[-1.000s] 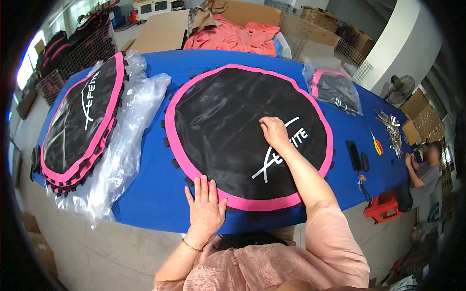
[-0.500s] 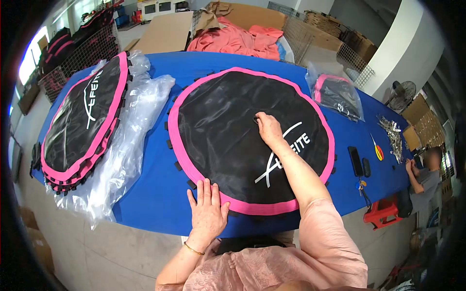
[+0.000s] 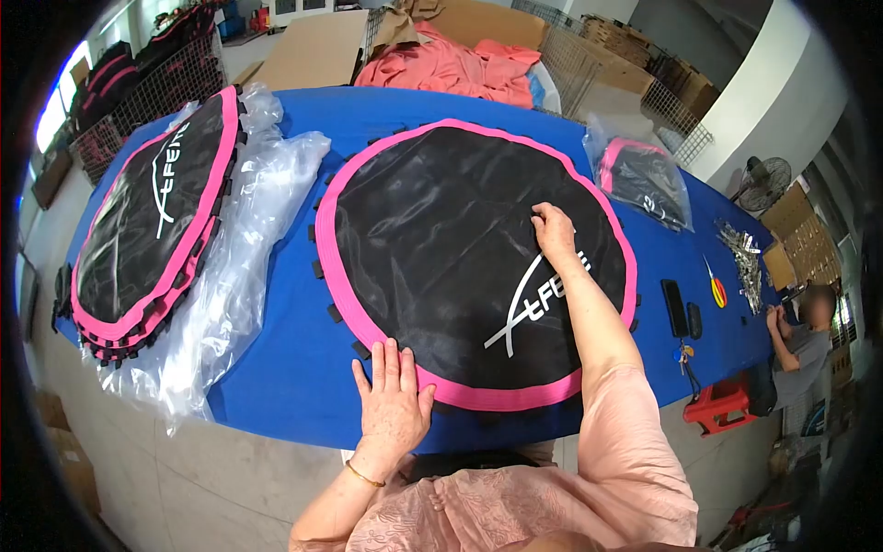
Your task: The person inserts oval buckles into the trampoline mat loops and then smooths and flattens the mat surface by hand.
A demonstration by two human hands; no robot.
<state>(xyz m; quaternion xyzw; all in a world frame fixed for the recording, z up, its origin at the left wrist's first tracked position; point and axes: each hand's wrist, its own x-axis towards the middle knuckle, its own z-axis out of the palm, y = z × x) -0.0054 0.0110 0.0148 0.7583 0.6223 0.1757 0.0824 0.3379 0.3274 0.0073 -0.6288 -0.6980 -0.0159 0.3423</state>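
A round black trampoline mat (image 3: 432, 239) with a pink border and white lettering lies flat in front of me. My left hand (image 3: 394, 405) rests flat on its near left border, fingers stretched out. Over the right part of the black mesh, above the lettering, is my right hand (image 3: 556, 233), fingers closed in a pinch. A small dark thing shows at its fingertips, too small to name. Dark tabs stick out around the pink rim.
On the left, stacked pink-edged mats (image 3: 152, 221) lie on clear plastic bags (image 3: 239, 276). To the right are a bagged mat (image 3: 644, 179), a phone (image 3: 674, 306), scissors (image 3: 716, 290) and metal pieces (image 3: 743, 258). A person (image 3: 802, 345) sits beyond, near a red stool (image 3: 719, 410).
My right hand has moved right across the mat, from near its middle toward the right side, still pinched. My left hand stays on the border.
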